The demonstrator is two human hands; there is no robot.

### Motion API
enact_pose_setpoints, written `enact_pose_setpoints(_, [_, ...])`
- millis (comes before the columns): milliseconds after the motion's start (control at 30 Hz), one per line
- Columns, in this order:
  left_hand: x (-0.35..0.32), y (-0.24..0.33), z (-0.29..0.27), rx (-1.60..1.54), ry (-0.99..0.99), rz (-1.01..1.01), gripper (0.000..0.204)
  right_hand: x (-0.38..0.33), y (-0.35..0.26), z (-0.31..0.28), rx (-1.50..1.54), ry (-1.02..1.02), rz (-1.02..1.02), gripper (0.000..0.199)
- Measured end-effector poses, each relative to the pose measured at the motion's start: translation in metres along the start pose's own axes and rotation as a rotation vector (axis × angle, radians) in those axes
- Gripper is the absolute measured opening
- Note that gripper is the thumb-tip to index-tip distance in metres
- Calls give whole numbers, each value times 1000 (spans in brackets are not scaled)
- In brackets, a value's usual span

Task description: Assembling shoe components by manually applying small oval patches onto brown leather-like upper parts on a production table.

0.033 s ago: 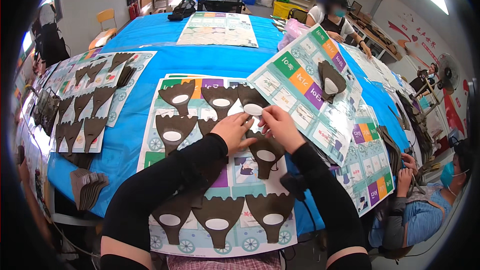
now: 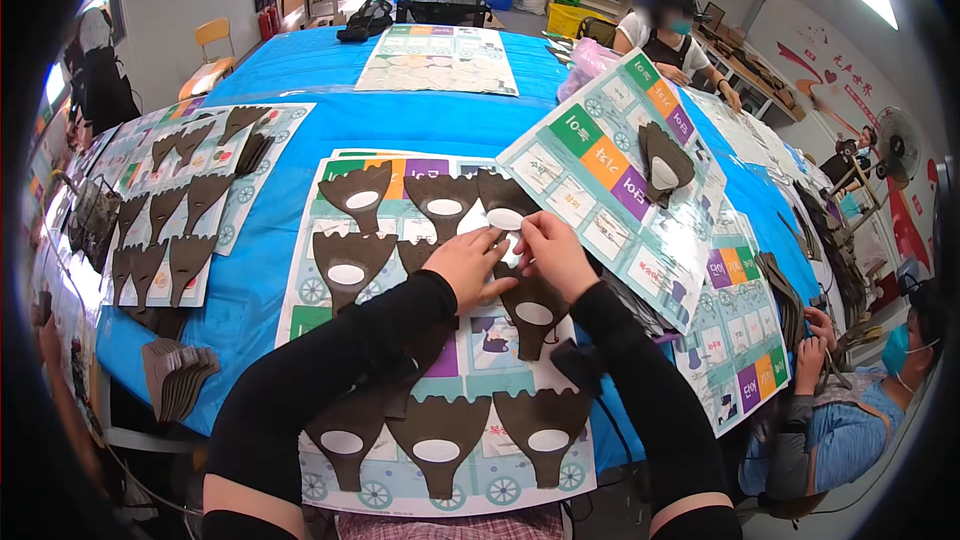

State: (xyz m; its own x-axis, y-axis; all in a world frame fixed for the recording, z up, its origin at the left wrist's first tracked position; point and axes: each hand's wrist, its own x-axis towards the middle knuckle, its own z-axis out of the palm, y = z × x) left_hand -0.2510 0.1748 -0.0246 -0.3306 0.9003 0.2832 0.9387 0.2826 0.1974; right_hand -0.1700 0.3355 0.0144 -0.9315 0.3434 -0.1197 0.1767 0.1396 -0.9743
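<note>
Dark brown cutouts with scalloped tops and narrow stems lie in rows on a printed sheet (image 2: 440, 512); most show a white oval. My left hand (image 2: 465, 272) rests over the middle row, fingers stretched out and thumb apart, partly covering a brown cutout (image 2: 415, 255). My right hand (image 2: 555, 252) is closed, its curled fingertips at the edge of the white oval (image 2: 504, 219) on the upper-right brown cutout (image 2: 497, 188). Whatever those fingertips pinch is hidden. Just below both hands lies another brown cutout (image 2: 530, 290) with a white oval.
More brown cutouts (image 2: 162, 215) lie on sheets at left, above a fanned stack (image 2: 180, 380). A tilted printed sheet (image 2: 600, 155) carries a brown cutout (image 2: 663, 162) on the right. One co-worker (image 2: 840, 430) sits at right, another (image 2: 665, 40) at the far side of the blue-covered table (image 2: 330, 125).
The whole view has shifted very slightly. Both hands keep the same place over the cutouts.
</note>
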Motion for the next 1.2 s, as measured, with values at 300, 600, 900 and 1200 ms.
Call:
enact_pose_setpoints(300, [4, 19, -4, 109, -67, -168, 79, 50, 40, 21, -642, 554, -318, 22])
enact_pose_setpoints(600, [10, 13, -15, 88, -103, -97, 76, 61, 39, 5, -400, 427, 5, 33])
enact_pose_setpoints(900, [12, 8, -18, 37, -75, -72, 71, 71, 40, -5, -474, 345, 33, 32])
enact_pose_setpoints(1200, [13, 7, -24, -6, -119, -75, 66, 69, 31, -4, -522, 320, 32, 29])
